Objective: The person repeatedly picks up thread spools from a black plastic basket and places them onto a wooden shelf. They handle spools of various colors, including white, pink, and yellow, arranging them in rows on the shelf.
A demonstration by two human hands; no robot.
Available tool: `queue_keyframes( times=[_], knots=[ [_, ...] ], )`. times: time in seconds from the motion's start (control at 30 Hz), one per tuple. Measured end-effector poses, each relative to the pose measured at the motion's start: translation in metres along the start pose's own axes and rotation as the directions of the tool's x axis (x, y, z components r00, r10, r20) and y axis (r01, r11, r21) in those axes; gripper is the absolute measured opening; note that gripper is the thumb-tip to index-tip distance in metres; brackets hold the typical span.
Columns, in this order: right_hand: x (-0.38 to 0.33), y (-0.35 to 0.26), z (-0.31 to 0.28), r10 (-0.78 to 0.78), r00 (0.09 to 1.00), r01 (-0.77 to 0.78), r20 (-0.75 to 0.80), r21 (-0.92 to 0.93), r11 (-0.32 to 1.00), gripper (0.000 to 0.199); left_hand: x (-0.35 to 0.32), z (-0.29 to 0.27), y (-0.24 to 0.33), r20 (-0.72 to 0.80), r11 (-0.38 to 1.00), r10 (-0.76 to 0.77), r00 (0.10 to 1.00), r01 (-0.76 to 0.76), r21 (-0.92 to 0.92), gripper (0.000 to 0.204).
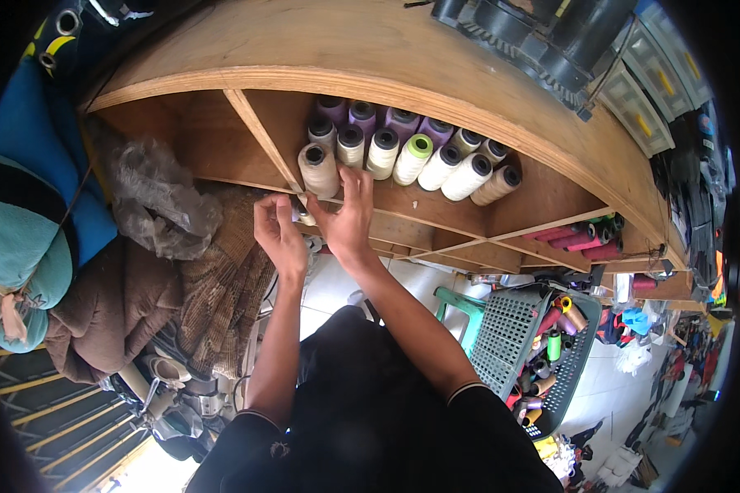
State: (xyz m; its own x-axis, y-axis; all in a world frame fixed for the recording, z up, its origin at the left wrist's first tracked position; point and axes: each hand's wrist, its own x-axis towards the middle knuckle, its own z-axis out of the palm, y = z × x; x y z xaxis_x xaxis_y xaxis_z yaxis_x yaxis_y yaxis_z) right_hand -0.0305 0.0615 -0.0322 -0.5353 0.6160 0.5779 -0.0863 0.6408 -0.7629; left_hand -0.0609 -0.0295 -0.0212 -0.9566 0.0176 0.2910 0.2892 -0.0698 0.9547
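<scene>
A beige thread cone (pixel 318 171) stands upright at the front edge of a wooden shelf compartment, beside its divider. My right hand (pixel 345 220) is at the cone's lower side, thumb and bent fingers apart; whether they touch it I cannot tell. To its left, my left hand (pixel 281 234) is closed, with thumb and curled fingers close together. What it pinches, if anything, is too small to make out. A small pale object (pixel 305 217) shows between the hands, mostly hidden. Behind the beige cone are rows of white cones (pixel 382 154), one with a green top (pixel 417 152), and purple cones (pixel 362 115).
Red thread cones (pixel 580 237) lie in a compartment at right. Below, a dark green basket (pixel 501 329) full of mixed spools rests by a green stool (pixel 456 306). A clear plastic bag (pixel 156 197) and brown cloth (pixel 222 271) crowd the left side.
</scene>
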Motion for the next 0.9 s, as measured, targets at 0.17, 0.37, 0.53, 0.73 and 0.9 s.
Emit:
queue_keyframes(
  times=[0.17, 0.37, 0.53, 0.73, 0.9],
  knots=[
    [-0.007, 0.007, 0.009, 0.017, 0.996, -0.007, -0.083, 0.109, 0.994, 0.064, 0.002, 0.0, -0.01, -0.023, 1.0, -0.005, 1.0, 0.005, -0.002, 0.021],
    [-0.01, 0.012, 0.008, -0.016, 0.994, 0.029, -0.111, 0.115, 0.993, 0.063, -0.003, -0.002, -0.017, -0.022, 0.998, -0.044, 0.999, 0.045, 0.037, 0.018],
    [-0.014, 0.006, -0.014, -0.153, 0.973, 0.156, -0.175, 0.007, 0.988, 0.06, -0.007, 0.004, -0.032, 0.067, 0.995, 0.051, 0.996, -0.057, 0.086, 0.017],
    [-0.08, 0.017, -0.116, -0.104, 0.979, 0.074, -0.173, -0.17, 0.983, 0.05, -0.015, 0.024, -0.041, 0.041, 0.958, 0.13, 0.991, -0.136, 0.251, 0.029],
    [-0.152, 0.044, -0.195, 0.163, 0.948, -0.246, -0.274, -0.303, 0.921, 0.037, -0.02, 0.026, -0.042, 0.024, 0.967, 0.136, 0.99, -0.138, 0.213, 0.027]
  ],
)
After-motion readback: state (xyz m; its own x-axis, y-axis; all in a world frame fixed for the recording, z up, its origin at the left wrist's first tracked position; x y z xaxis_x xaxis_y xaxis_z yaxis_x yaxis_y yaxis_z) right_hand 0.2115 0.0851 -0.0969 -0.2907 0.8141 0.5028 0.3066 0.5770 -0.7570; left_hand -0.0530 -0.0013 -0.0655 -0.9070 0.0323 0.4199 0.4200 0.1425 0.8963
